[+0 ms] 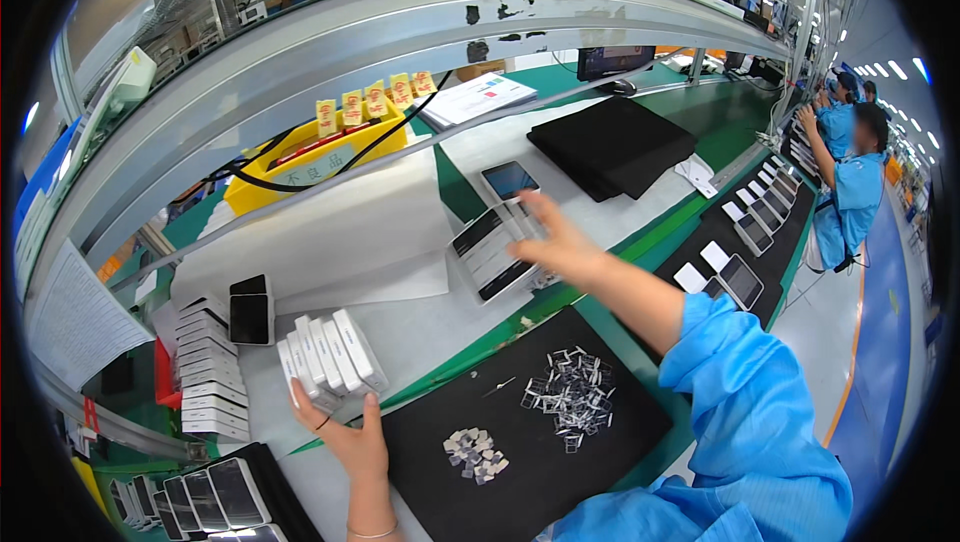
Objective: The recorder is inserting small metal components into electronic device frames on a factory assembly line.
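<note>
My left hand (345, 442) is closed round the near end of a row of thin white boxes (330, 352) standing on edge on the pale work sheet. Farther right, a row of flat white-edged pieces with dark faces (492, 247) leans together. Over its right side reaches my right hand (550, 237), fingers spread and slightly blurred; whether they touch the row I cannot tell. Just behind it lies a phone-like device (510, 180) with a dark screen. In front, a black mat (430, 502) bears a heap of small clear-and-white frames (570, 397) and a pile of small pale squares (476, 456).
Another row of white boxes (212, 382) and black devices (251, 309) stand at left. Several devices lie lower left (215, 497). A yellow bin (320, 162) and black sheets (615, 147) are behind. Phones line a black strip (770, 202) at right, where co-workers (860, 177) stand.
</note>
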A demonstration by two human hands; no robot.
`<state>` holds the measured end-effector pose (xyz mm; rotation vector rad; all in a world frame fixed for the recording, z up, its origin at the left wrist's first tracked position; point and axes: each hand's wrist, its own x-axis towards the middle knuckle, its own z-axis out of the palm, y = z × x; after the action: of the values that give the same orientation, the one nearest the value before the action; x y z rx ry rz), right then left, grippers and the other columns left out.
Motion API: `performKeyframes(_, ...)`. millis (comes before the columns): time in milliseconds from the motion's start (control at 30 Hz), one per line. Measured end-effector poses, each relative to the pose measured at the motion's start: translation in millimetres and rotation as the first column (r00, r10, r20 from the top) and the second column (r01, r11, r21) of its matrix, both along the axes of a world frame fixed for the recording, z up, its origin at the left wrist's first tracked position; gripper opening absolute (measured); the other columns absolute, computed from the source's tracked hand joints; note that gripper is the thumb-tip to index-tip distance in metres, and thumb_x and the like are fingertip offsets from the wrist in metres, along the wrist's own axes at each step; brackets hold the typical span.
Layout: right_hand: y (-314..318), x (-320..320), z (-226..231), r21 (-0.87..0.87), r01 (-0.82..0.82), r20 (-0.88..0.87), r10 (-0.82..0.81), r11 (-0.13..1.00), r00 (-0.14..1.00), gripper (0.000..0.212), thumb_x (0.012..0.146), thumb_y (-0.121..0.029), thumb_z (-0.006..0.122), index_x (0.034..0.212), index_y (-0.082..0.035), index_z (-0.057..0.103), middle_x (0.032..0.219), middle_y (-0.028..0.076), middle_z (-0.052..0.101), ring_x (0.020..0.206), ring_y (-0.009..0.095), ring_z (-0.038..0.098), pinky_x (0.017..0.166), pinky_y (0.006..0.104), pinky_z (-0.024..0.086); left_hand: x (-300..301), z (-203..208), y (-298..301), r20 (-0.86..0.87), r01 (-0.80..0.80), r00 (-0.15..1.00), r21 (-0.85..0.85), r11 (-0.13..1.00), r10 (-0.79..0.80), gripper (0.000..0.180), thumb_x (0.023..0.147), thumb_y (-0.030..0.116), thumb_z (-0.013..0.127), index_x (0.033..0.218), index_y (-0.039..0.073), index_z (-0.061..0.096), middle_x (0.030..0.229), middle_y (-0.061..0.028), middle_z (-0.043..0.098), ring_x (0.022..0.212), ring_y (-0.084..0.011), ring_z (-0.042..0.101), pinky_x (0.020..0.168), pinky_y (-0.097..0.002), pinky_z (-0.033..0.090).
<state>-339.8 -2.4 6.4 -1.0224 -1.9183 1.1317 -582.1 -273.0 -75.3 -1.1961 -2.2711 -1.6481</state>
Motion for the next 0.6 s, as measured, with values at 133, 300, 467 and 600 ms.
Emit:
performKeyframes(133, 40, 75, 2, -0.213, 0.227, 0.02, -0.228, 0.95, 0.974, 0.09, 0.079, -0.026, 0.074, 0.153, -0.015, 0.025, 0.151, 0.022, 0.036, 0.122, 0.036, 0.052, 0.083, 0.0502, 0.055, -1, -2, 1, -0.009, -0.023, 1.0, -0.005, 1.0, 0.023, 0.097, 0.077, 0.007, 0.074, 0.155, 0.005, 0.017, 0.156, -0.0228, 0.019, 0.146, -0.0392, 0.017, 0.119, -0.0481, 0.014)
performKeyframes(300, 78, 127, -40, -0.303, 0.239, 0.024, -0.244, 0.922, 0.97, 0.085, 0.08, -0.022, 0.07, 0.153, -0.011, 0.028, 0.146, 0.02, 0.043, 0.123, 0.033, 0.052, 0.096, 0.0457, 0.049, -2, -5, 6, -0.021, -0.021, 1.0, 0.006, 1.0, 0.021, 0.097, 0.077, 0.007, 0.074, 0.155, 0.004, 0.017, 0.156, -0.0226, 0.019, 0.146, -0.0383, 0.018, 0.119, -0.0478, 0.014)
performKeyframes(467, 77, 130, -21, 0.005, 0.234, 0.31, -0.224, 0.972, 0.924, 0.071, 0.084, -0.016, 0.067, 0.147, -0.003, 0.038, 0.145, 0.016, 0.046, 0.134, 0.029, 0.045, 0.111, 0.0388, 0.035, -15, -4, -5, 0.071, 0.019, 0.997, 0.111, 0.994, -0.027, 0.102, 0.077, 0.011, 0.077, 0.155, 0.001, 0.012, 0.157, -0.0205, 0.019, 0.146, -0.0336, 0.02, 0.12, -0.043, 0.015)
performKeyframes(600, 34, 78, 0, 0.512, 0.01, 0.232, -0.15, 0.859, 0.961, 0.053, 0.084, -0.016, 0.068, 0.133, -0.003, 0.053, 0.131, 0.02, 0.055, 0.125, 0.035, 0.052, 0.107, 0.0417, 0.04, -22, -3, 7, 0.232, 0.086, 0.963, 0.206, 0.975, -0.134, 0.107, 0.074, 0.011, 0.082, 0.154, -0.001, 0.012, 0.157, -0.0198, 0.02, 0.145, -0.0312, 0.023, 0.119, -0.0405, 0.018)
